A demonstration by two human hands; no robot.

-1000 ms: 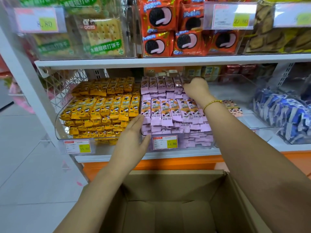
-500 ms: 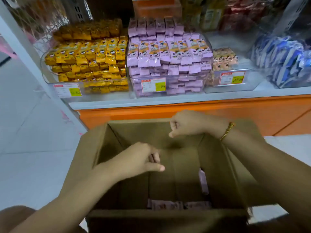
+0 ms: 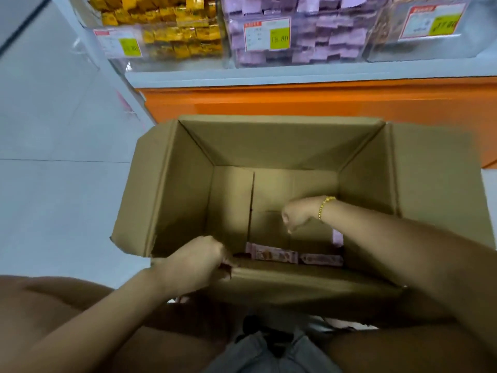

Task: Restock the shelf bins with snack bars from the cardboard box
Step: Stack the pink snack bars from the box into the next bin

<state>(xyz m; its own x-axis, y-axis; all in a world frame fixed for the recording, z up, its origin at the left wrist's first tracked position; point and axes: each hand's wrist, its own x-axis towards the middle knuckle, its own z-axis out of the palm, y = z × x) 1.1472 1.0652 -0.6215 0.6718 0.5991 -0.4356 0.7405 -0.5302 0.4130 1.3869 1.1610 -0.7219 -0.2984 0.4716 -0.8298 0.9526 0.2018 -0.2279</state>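
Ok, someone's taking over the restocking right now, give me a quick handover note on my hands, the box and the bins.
Left hand: fingers curled at the near left corner of the cardboard box; whether it holds a bar is unclear.
Right hand: inside the box, fingers curled, nothing seen in it.
Snack bars: a few purple ones lie along the box's near wall, and one stands against the right wall.
Done: the purple bin and the yellow bin on the shelf look well filled.
Left: lift out the last bars and add them to the purple bin.
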